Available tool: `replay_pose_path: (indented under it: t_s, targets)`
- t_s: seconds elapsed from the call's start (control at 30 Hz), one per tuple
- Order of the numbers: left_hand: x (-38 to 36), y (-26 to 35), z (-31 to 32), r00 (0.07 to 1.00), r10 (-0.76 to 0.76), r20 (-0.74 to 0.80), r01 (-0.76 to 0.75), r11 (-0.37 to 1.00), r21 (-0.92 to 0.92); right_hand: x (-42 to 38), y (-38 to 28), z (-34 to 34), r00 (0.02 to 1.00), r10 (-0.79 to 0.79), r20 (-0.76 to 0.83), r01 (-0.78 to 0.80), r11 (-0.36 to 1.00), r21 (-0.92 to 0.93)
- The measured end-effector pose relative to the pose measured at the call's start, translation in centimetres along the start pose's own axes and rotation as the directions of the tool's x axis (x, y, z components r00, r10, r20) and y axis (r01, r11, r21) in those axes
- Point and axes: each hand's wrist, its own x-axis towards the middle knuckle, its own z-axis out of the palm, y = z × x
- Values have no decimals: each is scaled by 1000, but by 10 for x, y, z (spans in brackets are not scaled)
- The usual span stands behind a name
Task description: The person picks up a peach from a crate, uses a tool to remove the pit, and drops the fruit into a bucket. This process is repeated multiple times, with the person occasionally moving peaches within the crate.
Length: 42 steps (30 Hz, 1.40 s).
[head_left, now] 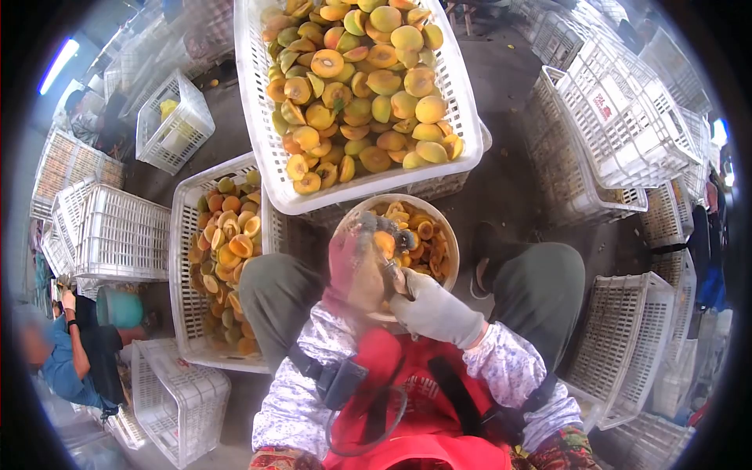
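Observation:
My left hand, in a pinkish-beige glove with dark fingertips, is closed round a yellow peach piece. In my right hand, gloved in pale grey, is a small pitting knife; its tip points at the peach piece, and its blade is partly hidden. Both hands are over a round pale tub between my knees, which holds cut orange-yellow peach pieces. Beyond the tub stands a white crate heaped with peach halves.
Another white crate of peach halves stands beside my left knee. Stacked white crates line the right side, with more crates at left. A person in blue sits at far left near a teal bucket.

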Motion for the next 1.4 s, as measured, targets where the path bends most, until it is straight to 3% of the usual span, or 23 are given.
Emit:
replay_pose_path:
  t_s: [0.1,0.13,0.17,0.23,0.27,0.33,0.4,0.43,0.5,0.53,0.57,0.63,0.73,0.77,0.8,0.83,0.9,0.97,1.03,1.1,1.23,1.3,1.4]
  targets:
    - [0,-1,0,999,17,-47,-8,982,188,2,6,-5,999,30,-13,-31,998,-53]
    - [1,2,2,997,-61,56,71,975,-212,1,2,-9,996,62,59,-63,998,18]
    - [0,1,-1,996,-64,59,75,975,-211,-1,-2,-12,987,86,133,-97,992,83]
    - [-3,4,-7,945,188,267,-296,837,461,-2,-6,-10,990,52,132,-61,996,70]
    - [-5,3,-7,991,16,131,-38,985,167,-3,-6,-7,995,43,94,-49,997,61]
    - [-1,-6,-7,996,7,90,-24,982,187,-1,1,-1,998,34,52,-37,998,54]
    - [-1,-4,-2,998,-53,21,48,985,166,5,14,6,956,-261,-132,236,955,-177]
    - [-3,-1,-1,998,-58,20,54,984,169,4,11,2,957,-258,-134,234,957,-171]
    - [-5,3,1,988,-87,126,100,990,-99,-3,-4,-11,990,87,110,-99,989,113]
    - [-8,4,1,983,71,168,-115,957,266,-1,-1,-12,990,76,115,-93,985,147]
    - [-8,5,3,983,78,168,-122,956,265,0,-1,-11,990,73,118,-89,986,142]
    - [-8,8,10,993,-63,97,72,993,-90,1,2,-8,996,65,53,-65,998,-2]
    - [1,-3,-2,993,-100,63,100,995,1,5,14,1,980,-176,-93,158,972,-177]
    - [1,-3,-3,995,-67,69,60,993,101,5,13,-2,980,-174,-94,156,973,-172]
    - [-5,1,11,988,-155,-3,153,977,-146,2,6,-6,999,-48,-13,47,997,-67]
    - [-5,1,10,988,-153,1,152,977,-147,0,1,-10,995,66,79,-68,997,21]
    - [-4,1,4,994,-49,98,46,998,42,3,4,-7,1000,-2,22,3,999,-43]
    - [-2,0,2,985,-129,116,136,989,-53,4,11,-3,998,-64,-26,61,993,-100]
    - [-4,-1,10,996,13,84,-24,993,119,4,16,0,975,-198,-103,173,962,-211]
    - [-9,0,13,986,-148,-72,150,989,17,-1,7,-5,997,-72,-28,68,991,-118]
    - [-2,1,-3,983,12,181,-52,975,215,2,5,-18,971,101,216,-112,993,40]
    - [-3,-5,-11,923,256,289,-381,720,580,-2,4,-18,968,94,232,-119,988,95]
    - [-4,-9,-15,954,196,226,-292,775,560,-3,1,-19,963,116,243,-145,984,104]
